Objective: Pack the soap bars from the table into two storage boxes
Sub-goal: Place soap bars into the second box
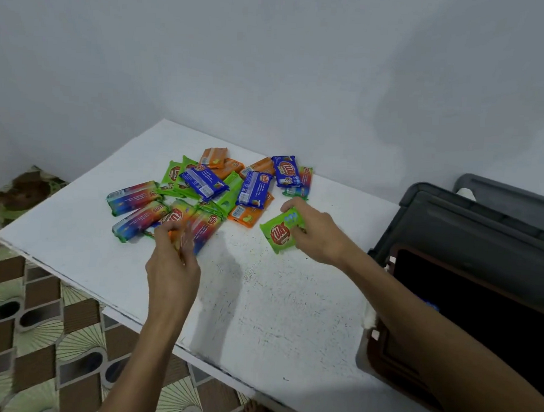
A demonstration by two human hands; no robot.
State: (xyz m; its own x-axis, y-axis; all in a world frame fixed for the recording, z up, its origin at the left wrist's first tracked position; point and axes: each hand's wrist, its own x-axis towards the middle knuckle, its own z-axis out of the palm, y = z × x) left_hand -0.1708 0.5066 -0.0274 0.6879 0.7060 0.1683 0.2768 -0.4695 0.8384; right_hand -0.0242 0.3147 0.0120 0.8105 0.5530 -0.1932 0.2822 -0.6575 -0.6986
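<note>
Several wrapped soap bars (202,186), green, blue, orange and rainbow-coloured, lie in a loose pile on the white table (275,300). My right hand (316,233) grips a green soap bar (278,233) at the pile's right side, just above the tabletop. My left hand (173,257) reaches into the near edge of the pile with blurred fingers around an orange-and-rainbow bar (181,232). An open dark storage box (467,310) stands right of the table, its inside dark, with something blue faintly visible in it. A grey box or lid (484,217) stands behind it.
The table stands against a pale wall, in a corner. A patterned floor covering (37,335) runs along the table's left and front edges. A bare foot (253,409) shows under the front edge. The near half of the table holds no soap.
</note>
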